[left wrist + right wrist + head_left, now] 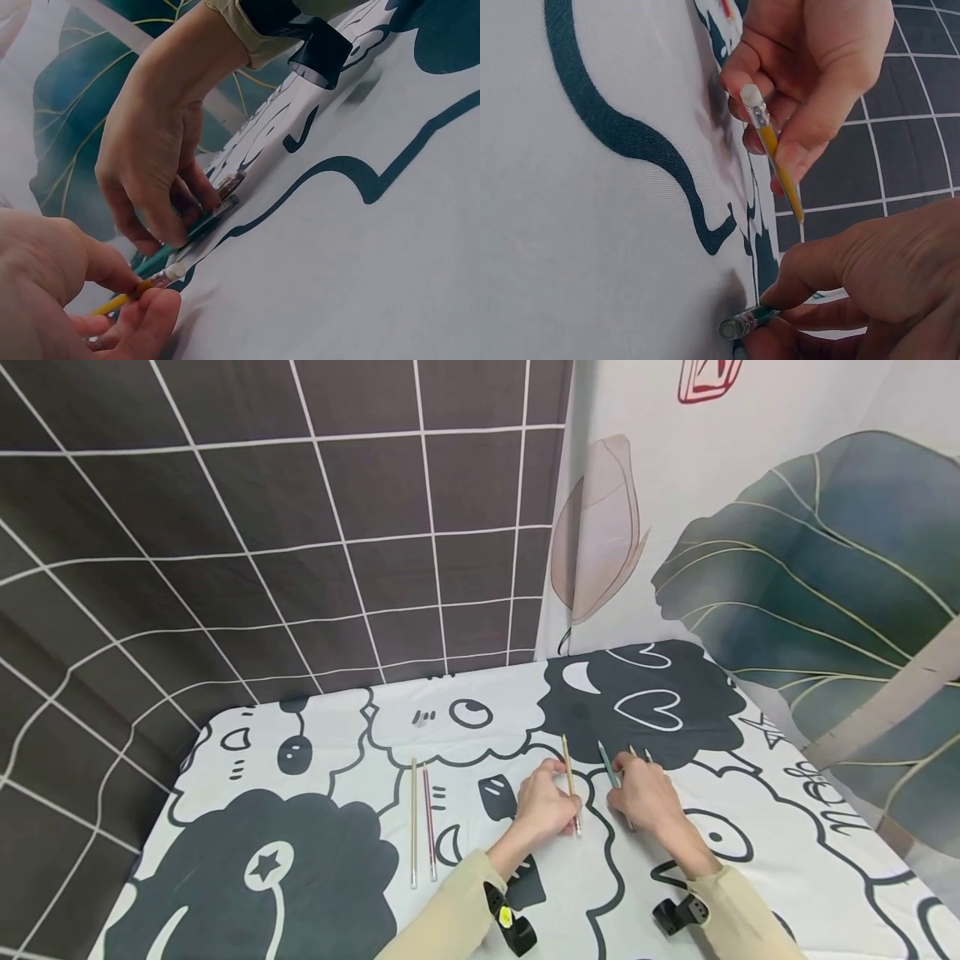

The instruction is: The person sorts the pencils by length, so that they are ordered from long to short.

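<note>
Pinching a yellow pencil (568, 766), the left hand (546, 802) is beside the right hand (651, 797), which grips a green pencil (607, 762). Leftward, a gold pencil (413, 822) and red pencil (430, 827) lie side by side on the cloth (330, 860), seemingly done; those held appear unplaced.

A matt, finely woven white cloth (570, 247) covers the worktop (566, 910). Past its far edge hangs a matt cloth curtain (375, 485); past the right edge, a smooth leafy hanging (757, 593). The yellow pencil (771, 142) has smooth paint, a shiny metal band (760, 115) and a dull, rubbery eraser (751, 95). The green pencil (763, 313) ends in glinting metal. The sleeve (450, 906) is matt cloth; the wrist camera (322, 60), smooth black plastic.
</note>
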`<state>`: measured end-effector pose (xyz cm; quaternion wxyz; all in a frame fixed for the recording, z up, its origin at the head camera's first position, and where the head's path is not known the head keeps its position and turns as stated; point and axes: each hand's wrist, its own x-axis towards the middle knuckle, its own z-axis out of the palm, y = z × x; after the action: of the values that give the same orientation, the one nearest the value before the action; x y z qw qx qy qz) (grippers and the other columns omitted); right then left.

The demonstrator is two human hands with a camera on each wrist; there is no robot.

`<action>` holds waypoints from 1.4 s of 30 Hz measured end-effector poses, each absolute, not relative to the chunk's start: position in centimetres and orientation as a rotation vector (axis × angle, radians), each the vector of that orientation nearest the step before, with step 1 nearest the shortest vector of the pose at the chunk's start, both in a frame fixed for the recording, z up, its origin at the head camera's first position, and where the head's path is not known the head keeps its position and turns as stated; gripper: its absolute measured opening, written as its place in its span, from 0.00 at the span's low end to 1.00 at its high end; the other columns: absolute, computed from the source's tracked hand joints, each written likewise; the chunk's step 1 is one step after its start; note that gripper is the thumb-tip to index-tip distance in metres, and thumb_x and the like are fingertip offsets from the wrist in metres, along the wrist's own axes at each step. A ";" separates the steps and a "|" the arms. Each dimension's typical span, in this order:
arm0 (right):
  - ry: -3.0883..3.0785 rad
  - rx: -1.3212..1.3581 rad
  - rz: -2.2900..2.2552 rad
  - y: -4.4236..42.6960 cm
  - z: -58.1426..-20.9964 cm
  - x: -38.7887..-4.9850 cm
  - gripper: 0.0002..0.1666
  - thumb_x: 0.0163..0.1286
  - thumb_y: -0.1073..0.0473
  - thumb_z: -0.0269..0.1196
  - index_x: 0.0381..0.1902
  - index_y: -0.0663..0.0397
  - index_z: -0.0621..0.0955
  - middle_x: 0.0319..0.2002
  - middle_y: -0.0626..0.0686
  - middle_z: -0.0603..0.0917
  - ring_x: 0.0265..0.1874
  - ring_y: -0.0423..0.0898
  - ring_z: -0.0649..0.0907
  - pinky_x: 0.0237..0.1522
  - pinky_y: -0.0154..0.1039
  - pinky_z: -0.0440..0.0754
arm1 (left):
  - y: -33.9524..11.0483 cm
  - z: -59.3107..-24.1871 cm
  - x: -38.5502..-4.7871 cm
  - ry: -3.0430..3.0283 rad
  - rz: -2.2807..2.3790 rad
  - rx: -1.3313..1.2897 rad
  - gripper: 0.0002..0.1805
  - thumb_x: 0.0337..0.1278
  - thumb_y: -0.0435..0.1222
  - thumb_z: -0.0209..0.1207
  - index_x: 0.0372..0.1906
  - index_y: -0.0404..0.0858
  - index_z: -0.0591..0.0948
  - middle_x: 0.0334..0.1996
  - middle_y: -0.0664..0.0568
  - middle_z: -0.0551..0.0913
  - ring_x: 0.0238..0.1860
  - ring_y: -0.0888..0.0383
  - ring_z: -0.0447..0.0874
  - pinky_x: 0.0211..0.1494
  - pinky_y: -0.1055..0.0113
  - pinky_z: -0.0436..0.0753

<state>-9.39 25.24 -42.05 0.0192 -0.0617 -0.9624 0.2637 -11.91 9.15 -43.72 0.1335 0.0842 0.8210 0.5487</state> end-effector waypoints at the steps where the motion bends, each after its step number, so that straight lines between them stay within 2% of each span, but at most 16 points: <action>1: -2.984 -0.184 0.828 25.2 -42.0 -9.4 0.23 0.45 0.73 0.62 0.43 0.74 0.78 0.18 0.52 0.75 0.14 0.46 0.74 0.15 0.39 0.71 | 9.0 -43.7 -11.9 2.376 1.593 0.244 0.24 0.47 0.22 0.63 0.53 0.35 0.77 0.10 0.57 0.77 0.05 0.66 0.71 0.13 0.72 0.74; 11: -2.936 -0.113 0.991 24.6 -41.9 -9.5 0.21 0.46 0.74 0.63 0.43 0.69 0.79 0.17 0.49 0.76 0.13 0.43 0.75 0.16 0.38 0.71 | 7.9 -43.6 -12.1 2.400 1.581 0.239 0.24 0.45 0.22 0.62 0.53 0.35 0.76 0.10 0.58 0.77 0.06 0.65 0.73 0.14 0.72 0.75; 22: -2.871 -0.029 1.289 23.6 -41.6 -9.5 0.21 0.52 0.74 0.62 0.47 0.69 0.78 0.20 0.51 0.76 0.12 0.44 0.79 0.17 0.36 0.74 | 6.6 -43.4 -12.0 2.388 1.566 0.257 0.24 0.47 0.21 0.62 0.54 0.34 0.75 0.10 0.56 0.77 0.07 0.63 0.74 0.13 0.72 0.71; 31: -2.871 -0.044 1.312 22.8 -41.6 -9.7 0.21 0.53 0.73 0.62 0.47 0.67 0.78 0.21 0.50 0.78 0.14 0.46 0.81 0.19 0.36 0.73 | 5.6 -43.1 -12.0 2.351 1.586 0.242 0.25 0.48 0.21 0.61 0.56 0.33 0.74 0.12 0.54 0.78 0.08 0.61 0.75 0.13 0.72 0.72; 42: -2.848 -0.036 1.396 21.7 -41.9 -10.2 0.20 0.53 0.74 0.61 0.47 0.65 0.76 0.22 0.50 0.78 0.14 0.47 0.81 0.19 0.38 0.77 | 4.2 -43.5 -12.1 2.381 1.594 0.248 0.26 0.46 0.21 0.61 0.55 0.33 0.74 0.11 0.55 0.78 0.08 0.63 0.74 0.15 0.71 0.74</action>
<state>-10.18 21.75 -41.95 -0.0151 -0.0114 -0.8977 0.4401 -12.05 4.21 -43.47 0.1325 0.0855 0.8206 0.5493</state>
